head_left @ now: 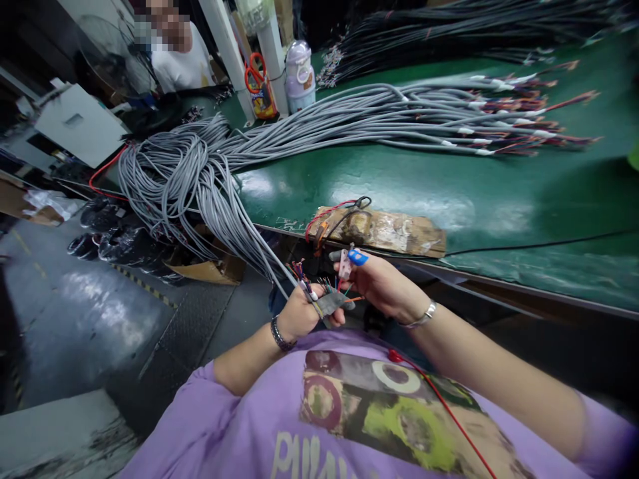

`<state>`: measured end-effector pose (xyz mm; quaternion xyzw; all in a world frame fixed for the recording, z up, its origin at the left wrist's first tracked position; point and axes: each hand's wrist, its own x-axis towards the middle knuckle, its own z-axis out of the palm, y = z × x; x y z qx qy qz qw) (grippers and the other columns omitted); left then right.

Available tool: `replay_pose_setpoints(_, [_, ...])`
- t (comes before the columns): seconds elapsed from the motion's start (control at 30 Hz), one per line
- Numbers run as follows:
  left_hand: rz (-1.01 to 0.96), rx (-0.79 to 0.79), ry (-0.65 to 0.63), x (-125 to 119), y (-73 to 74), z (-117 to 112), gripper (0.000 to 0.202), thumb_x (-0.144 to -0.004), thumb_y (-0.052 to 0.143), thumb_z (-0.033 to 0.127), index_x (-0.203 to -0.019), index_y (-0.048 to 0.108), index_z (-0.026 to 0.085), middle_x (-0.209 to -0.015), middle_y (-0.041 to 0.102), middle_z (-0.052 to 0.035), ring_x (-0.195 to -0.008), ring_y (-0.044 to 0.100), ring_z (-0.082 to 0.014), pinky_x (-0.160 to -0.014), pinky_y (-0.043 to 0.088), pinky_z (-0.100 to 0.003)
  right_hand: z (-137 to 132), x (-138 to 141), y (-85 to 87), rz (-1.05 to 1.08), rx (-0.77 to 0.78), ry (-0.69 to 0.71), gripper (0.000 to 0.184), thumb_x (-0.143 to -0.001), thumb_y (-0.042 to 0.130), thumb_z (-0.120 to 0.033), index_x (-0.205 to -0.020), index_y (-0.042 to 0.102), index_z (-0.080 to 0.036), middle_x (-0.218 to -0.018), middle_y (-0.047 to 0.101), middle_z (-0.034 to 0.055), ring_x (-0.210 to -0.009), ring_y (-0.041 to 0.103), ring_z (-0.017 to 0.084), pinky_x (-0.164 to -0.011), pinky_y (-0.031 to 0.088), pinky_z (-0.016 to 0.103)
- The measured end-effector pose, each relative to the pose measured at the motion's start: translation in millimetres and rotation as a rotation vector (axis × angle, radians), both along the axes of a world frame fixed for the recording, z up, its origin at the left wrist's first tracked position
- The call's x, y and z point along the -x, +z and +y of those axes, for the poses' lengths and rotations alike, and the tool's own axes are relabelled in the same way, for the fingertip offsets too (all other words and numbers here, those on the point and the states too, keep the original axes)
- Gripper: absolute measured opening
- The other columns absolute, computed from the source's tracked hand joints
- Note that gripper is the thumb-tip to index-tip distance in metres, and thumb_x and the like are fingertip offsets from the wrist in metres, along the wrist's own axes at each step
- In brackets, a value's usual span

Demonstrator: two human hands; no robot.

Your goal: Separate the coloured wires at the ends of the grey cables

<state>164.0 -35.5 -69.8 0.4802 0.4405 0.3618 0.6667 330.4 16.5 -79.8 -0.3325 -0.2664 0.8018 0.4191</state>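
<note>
My left hand [301, 313] is closed around the stripped end of a grey cable, with a worn grey cover on its thumb. Thin coloured wires [330, 286] fan out above that thumb, and a darker tuft of wire ends [298, 269] stands beside it. Just to the right, my right hand [375, 283] has its fingers bent together at the tips of the wires. Blue and pale coverings wrap some of its fingers. A red wire and an orange wire run between the two hands. Exactly which strand the right fingers pinch is hard to make out.
A big bundle of grey cables [174, 173] hangs over the green table's [499, 193] left edge. A worn wooden block [399, 231] lies at the near edge. Black cables [424, 40], a lilac bottle [300, 76] and a person [182, 63] are farther back.
</note>
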Motion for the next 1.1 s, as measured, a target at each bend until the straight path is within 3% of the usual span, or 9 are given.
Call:
replay_pose_setpoints(0.13, [-0.014, -0.07, 0.082, -6, 0.4, -1, 0.045, -0.076, 0.07, 0.054, -0.069, 0.067, 0.01, -0.06, 0.066, -0.0058, -0.051, 0.059, -0.0115, -0.054, 0.05, -0.024, -1, -2, 0.9, -0.034, -0.054, 0.023, 0.038, -0.072, 0.075, -0.053, -0.077, 0.066, -0.017, -0.068, 0.062, 0.0012, -0.059, 0.054, 0.012, -0.053, 0.047, 0.023])
replay_pose_setpoints(0.33, [0.025, -0.118, 0.157, -15, -1.2, -1, 0.045, -0.078, 0.068, 0.054, -0.065, 0.065, 0.01, -0.062, 0.066, -0.0057, -0.051, 0.059, -0.0101, -0.053, 0.051, -0.022, 2, -4, -0.7, 0.01, 0.031, 0.063, 0.043, -0.078, 0.067, -0.061, -0.078, 0.066, -0.018, -0.066, 0.061, 0.0022, -0.059, 0.055, 0.014, -0.055, 0.047, 0.027])
replay_pose_setpoints(0.53, [0.051, -0.099, 0.22, -16, -7.7, 0, 0.046, -0.076, 0.068, 0.057, -0.072, 0.066, 0.011, -0.062, 0.066, -0.0044, -0.051, 0.059, -0.0103, -0.053, 0.052, -0.023, 1, 2, -2.8, 0.037, -0.031, -0.049, 0.041, -0.074, 0.071, -0.059, -0.072, 0.066, -0.018, -0.065, 0.062, 0.0019, -0.057, 0.052, 0.013, -0.054, 0.043, 0.026])
replay_pose_setpoints(0.73, [0.103, -0.087, 0.2, -15, -5.1, -2, 0.048, -0.075, 0.068, 0.058, -0.065, 0.064, 0.01, -0.06, 0.065, -0.0053, -0.05, 0.059, -0.0104, -0.052, 0.053, -0.022, 2, 6, -4.7, 0.012, -0.037, -0.124, 0.04, -0.07, 0.076, -0.057, -0.073, 0.067, -0.018, -0.067, 0.062, 0.0011, -0.06, 0.053, 0.012, -0.056, 0.043, 0.024])
replay_pose_setpoints(0.87, [0.074, -0.064, 0.207, -14, -4.6, -3, 0.048, -0.074, 0.069, 0.058, -0.07, 0.065, 0.011, -0.061, 0.065, -0.0047, -0.05, 0.059, -0.0102, -0.052, 0.052, -0.022, -2, 2, -6.0, 0.03, -0.029, -0.027, 0.044, -0.072, 0.071, -0.063, -0.076, 0.065, -0.019, -0.07, 0.062, 0.0013, -0.061, 0.053, 0.012, -0.059, 0.045, 0.026])
replay_pose_setpoints(0.97, [0.072, -0.07, 0.197, -10, -3.5, -6, 0.048, -0.075, 0.068, 0.059, -0.069, 0.064, 0.011, -0.061, 0.066, -0.0052, -0.05, 0.059, -0.0106, -0.053, 0.052, -0.022, -11, -4, -5.0, 0.018, -0.05, 0.132, 0.049, -0.072, 0.068, -0.067, -0.079, 0.065, -0.019, -0.075, 0.065, 0.0042, -0.065, 0.057, 0.014, -0.062, 0.046, 0.027])
replay_pose_setpoints(1.1, [0.162, -0.138, 0.105, -3, -1.1, -10, 0.053, -0.076, 0.065, 0.061, -0.061, 0.064, 0.011, -0.058, 0.065, -0.0075, -0.051, 0.06, -0.0122, -0.054, 0.052, -0.024, -24, -9, 0.0, -0.044, -0.149, 0.31, 0.041, -0.072, 0.075, -0.054, -0.081, 0.064, -0.016, -0.071, 0.067, 0.0053, -0.066, 0.061, 0.017, -0.063, 0.044, 0.029])
